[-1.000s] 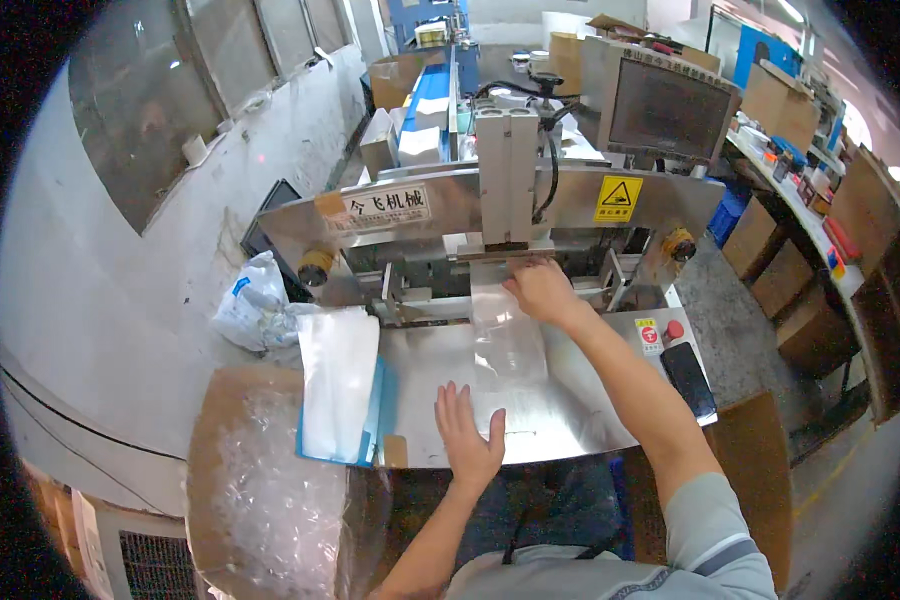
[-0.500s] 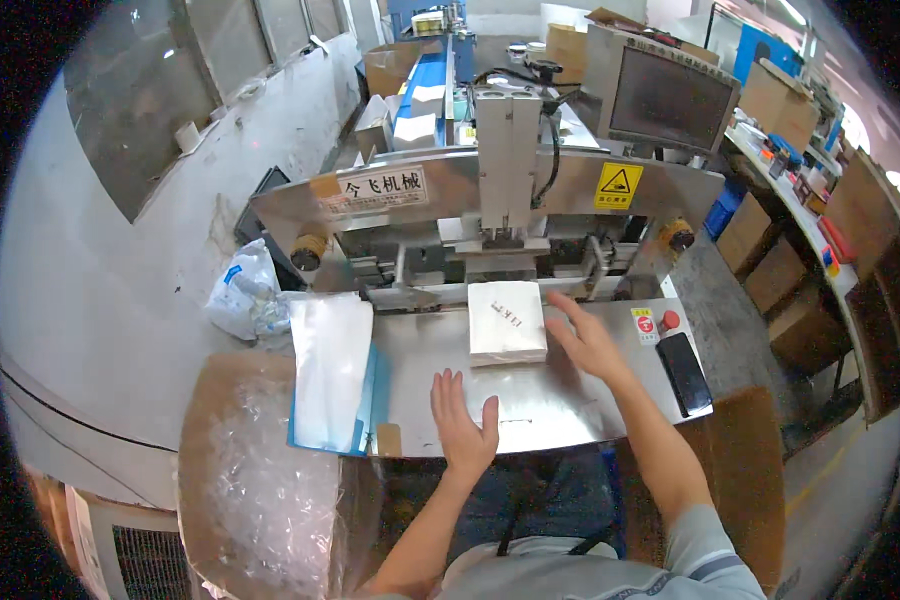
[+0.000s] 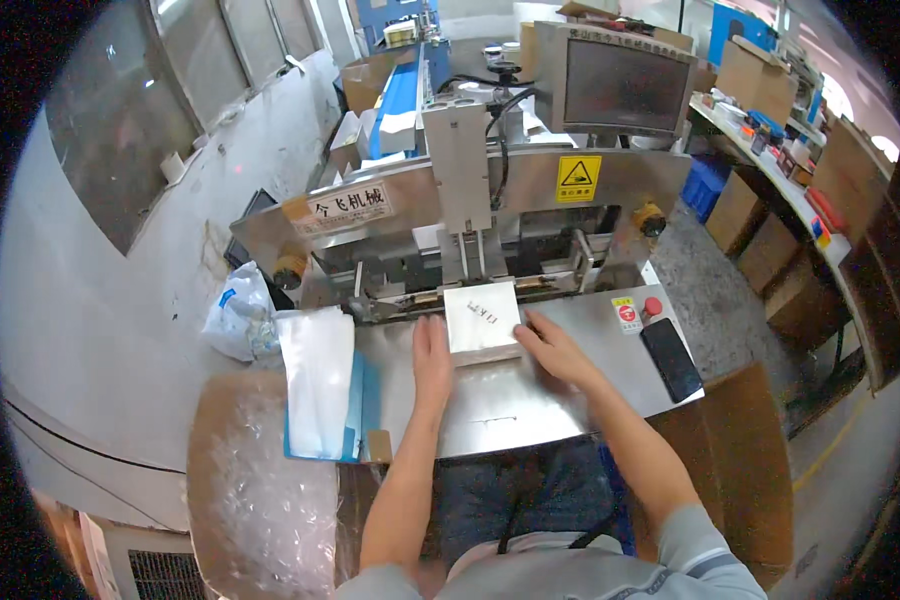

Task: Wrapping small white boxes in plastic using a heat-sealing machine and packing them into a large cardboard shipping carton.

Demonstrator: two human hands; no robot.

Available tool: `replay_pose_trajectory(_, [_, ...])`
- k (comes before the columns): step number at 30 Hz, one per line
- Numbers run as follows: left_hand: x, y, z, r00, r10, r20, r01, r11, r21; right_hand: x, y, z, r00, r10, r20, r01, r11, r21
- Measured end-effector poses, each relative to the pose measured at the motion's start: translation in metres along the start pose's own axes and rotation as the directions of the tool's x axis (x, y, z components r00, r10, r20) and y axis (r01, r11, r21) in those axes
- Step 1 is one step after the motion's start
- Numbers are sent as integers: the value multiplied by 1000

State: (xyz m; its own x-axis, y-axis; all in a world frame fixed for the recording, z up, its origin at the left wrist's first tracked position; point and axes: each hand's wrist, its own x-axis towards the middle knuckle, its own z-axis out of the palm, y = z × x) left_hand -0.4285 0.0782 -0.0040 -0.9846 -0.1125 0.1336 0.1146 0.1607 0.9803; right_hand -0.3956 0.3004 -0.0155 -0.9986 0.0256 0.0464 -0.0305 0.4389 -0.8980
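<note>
A white square stack with a dark printed mark on top lies at the back of the steel worktop, against the machine's opening. It looks like folded paper or napkins. My left hand lies along its left side, fingers straight and close together. On the other side, my right hand has its fingers stretched forward, with the thumb at the stack's right edge. Neither hand wraps round the stack. Left of them, clear plastic sleeves rest in a blue holder.
The machine spans the worktop's back, with a screen above. A black phone and red button are at right. A carton of crumpled clear plastic stands at lower left, another carton at lower right.
My left hand has moved forward from in front of the stack to its left side. My right hand has closed in on its right side. The view has shifted slightly.
</note>
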Motion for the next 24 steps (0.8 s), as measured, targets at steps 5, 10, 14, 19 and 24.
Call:
replay_pose_trajectory(5, [13, 19, 28, 985, -133, 109, 147, 980, -132, 29, 16, 18, 995, 25, -95, -7, 982, 189])
replay_pose_trajectory(10, [-29, -6, 18, 988, -47, 148, 85, 961, -262, -12, -11, 3, 985, 175, 1, -146, 819, 555])
replay_pose_trajectory(14, [-35, 0, 5, 893, -199, 404, 369, 837, -404, -70, -12, -37, 988, 136, 68, -149, 773, 617])
replay_pose_trajectory(19, [30, -24, 35, 851, 140, 507, -379, 831, 407, -117, 39, -55, 972, 226, -60, -141, 768, 625])
replay_pose_trajectory(24, [94, -11, 105, 647, -130, 751, -625, 473, 621, -125, 46, -58, 983, 171, -72, -87, 768, 635])
